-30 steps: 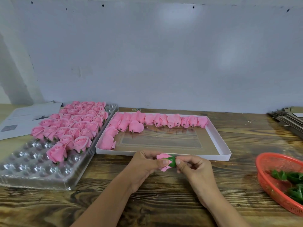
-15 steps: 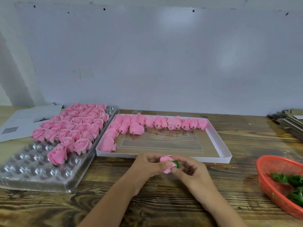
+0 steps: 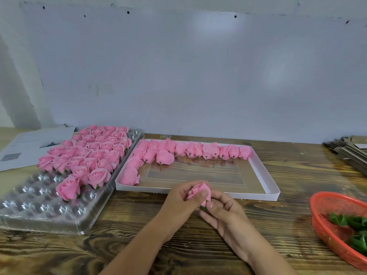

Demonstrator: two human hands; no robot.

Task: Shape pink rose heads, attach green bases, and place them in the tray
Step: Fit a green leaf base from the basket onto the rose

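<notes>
Both hands have turned the rose (image 3: 199, 192) since a second ago: it lay sideways between them, and now the bloom points up and away, with the green base (image 3: 203, 208) tucked underneath. Only a sliver of that base shows below the right thumb; the rest is hidden by fingers. The left hand (image 3: 179, 203) curls round the soft pink petals, its thumb pressed on the near side, and the right hand (image 3: 222, 212) pinches the base from below. Both forearms run off the bottom edge. At the right edge a red mesh basket (image 3: 325, 231) of green bases is cut off, as is a stack of cardboard (image 3: 349, 151) further back. Bare wood-grain bench (image 3: 129, 245) lies open near the hands. Just beyond them sits a shallow white box (image 3: 264, 171) with unshaped buds lining its far and left sides. On the left, a clear dimpled plastic tray (image 3: 39, 211) holds finished roses in its far half
</notes>
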